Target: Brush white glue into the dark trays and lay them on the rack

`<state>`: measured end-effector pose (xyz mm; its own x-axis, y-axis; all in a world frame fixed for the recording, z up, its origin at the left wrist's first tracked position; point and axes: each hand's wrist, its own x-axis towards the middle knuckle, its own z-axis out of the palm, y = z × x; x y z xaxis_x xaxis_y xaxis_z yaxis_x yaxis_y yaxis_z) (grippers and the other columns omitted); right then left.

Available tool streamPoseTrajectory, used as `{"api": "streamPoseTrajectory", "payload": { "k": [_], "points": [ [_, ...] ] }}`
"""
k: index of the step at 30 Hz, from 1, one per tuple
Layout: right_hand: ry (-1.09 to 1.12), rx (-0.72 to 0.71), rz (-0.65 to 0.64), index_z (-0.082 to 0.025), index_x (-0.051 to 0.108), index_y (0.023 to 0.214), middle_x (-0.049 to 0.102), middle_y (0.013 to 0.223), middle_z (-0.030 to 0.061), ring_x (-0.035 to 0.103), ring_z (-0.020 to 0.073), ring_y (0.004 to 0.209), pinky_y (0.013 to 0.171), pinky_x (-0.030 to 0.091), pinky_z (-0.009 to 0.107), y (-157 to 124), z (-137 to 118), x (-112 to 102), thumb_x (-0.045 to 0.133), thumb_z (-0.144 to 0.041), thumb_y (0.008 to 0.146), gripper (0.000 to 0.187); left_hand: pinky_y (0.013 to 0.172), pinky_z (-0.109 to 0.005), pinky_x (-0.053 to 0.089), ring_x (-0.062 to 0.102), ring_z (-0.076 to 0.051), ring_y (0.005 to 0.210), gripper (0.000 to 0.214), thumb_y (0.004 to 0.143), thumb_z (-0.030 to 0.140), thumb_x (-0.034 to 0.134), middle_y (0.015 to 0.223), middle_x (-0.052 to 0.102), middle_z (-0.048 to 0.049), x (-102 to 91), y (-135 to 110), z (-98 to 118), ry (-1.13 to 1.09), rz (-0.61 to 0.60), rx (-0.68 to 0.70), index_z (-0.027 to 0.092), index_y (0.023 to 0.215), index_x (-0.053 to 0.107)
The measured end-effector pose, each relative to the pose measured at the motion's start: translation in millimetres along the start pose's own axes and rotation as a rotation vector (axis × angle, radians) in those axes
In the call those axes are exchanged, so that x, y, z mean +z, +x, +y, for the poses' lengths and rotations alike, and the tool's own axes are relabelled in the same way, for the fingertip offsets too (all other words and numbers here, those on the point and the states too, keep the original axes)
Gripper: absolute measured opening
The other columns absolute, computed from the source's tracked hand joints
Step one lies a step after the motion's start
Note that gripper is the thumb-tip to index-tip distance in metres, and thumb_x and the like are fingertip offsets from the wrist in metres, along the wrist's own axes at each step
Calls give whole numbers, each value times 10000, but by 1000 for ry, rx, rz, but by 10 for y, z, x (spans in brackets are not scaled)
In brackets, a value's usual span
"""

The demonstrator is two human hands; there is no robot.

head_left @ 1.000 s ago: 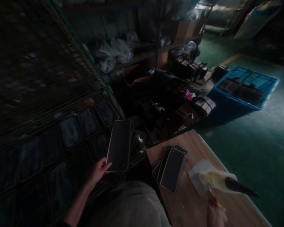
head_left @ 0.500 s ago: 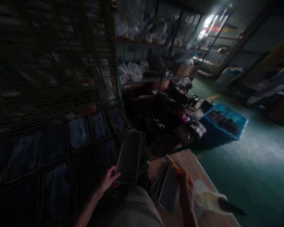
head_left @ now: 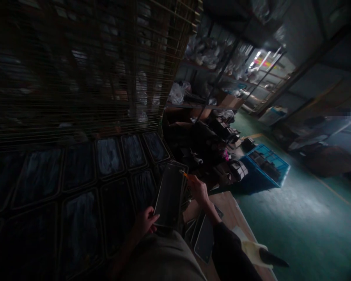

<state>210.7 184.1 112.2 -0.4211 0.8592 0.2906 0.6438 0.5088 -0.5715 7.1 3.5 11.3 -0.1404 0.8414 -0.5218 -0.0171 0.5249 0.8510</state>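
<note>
A dark rectangular panel (head_left: 170, 197) with rounded corners lies tilted in front of my knees. My left hand (head_left: 148, 220) grips its lower left edge, thumb on top. My right hand (head_left: 198, 190) is closed round a slim brush (head_left: 185, 175) with an orange handle. The brush tip is at the panel's upper right corner; whether it touches is too dark to tell. Under my right forearm, several similar panels (head_left: 204, 242) lie overlapped on a wooden board (head_left: 231, 208). Beside them is a pale container with a black tapered end (head_left: 272, 257).
Rows of dark panels with whitish streaks (head_left: 108, 158) spread out on the left, below a wire rack (head_left: 105, 101). Boxes and dark parts are piled ahead. A blue crate (head_left: 263, 168) stands on the green floor, and shelves with plastic bags (head_left: 206, 52) are behind.
My right hand has moved from above the wooden board up and left, bringing the brush to the held panel's upper right corner. My left hand still holds the panel. The view has shifted.
</note>
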Motion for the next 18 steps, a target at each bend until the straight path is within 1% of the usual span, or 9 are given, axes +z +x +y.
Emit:
{"api": "streamPoseTrajectory", "payload": {
  "k": [2,5,7,9,13,16,18],
  "points": [
    [-49,4,-24,-174,640,1039,665,821,39,574,120,606,566,464,217,85,-8,-10,476,-380,956,276,344,-203,377,601,-147,406,392,688,533,634,586,565,54,5,13,-77,-49,0,22,226,738,396],
    [-76,9,-50,-167,603,1090,630,1015,58,617,151,809,714,535,293,159,-52,-45,535,-376,952,260,325,-199,374,588,-141,382,375,698,515,624,560,555,63,16,37,-157,-75,2,41,225,736,390],
    [-93,11,-69,-163,583,1132,598,1102,64,611,187,917,784,544,353,182,-92,-65,568,-371,938,285,318,-194,367,581,-136,372,353,711,490,620,549,551,69,19,44,-173,-76,3,53,224,738,391],
    [-103,12,-89,-165,575,1157,583,1144,68,601,207,967,815,539,376,189,-128,-70,574,-363,935,297,318,-183,356,580,-130,373,327,726,454,622,538,543,77,17,43,-171,-72,8,55,223,740,392],
    [-102,3,-138,-162,572,1156,587,1132,68,606,200,950,804,542,372,143,-171,-32,574,-364,935,299,313,-172,336,567,-118,360,278,745,396,618,529,527,87,16,39,-173,-71,23,43,220,761,404],
    [-90,-10,-188,-169,599,1108,633,1022,59,624,158,818,712,535,285,1,-176,-10,546,-376,947,268,317,-173,346,577,-119,370,264,751,386,610,557,542,80,19,39,-192,-96,27,45,217,773,409],
    [-63,-19,-243,-181,620,1072,664,901,48,625,136,709,619,494,221,-166,-183,-28,511,-366,958,243,324,-168,355,590,-118,383,270,746,387,616,579,552,75,21,35,-195,-108,35,45,214,773,411]
  ]
}}
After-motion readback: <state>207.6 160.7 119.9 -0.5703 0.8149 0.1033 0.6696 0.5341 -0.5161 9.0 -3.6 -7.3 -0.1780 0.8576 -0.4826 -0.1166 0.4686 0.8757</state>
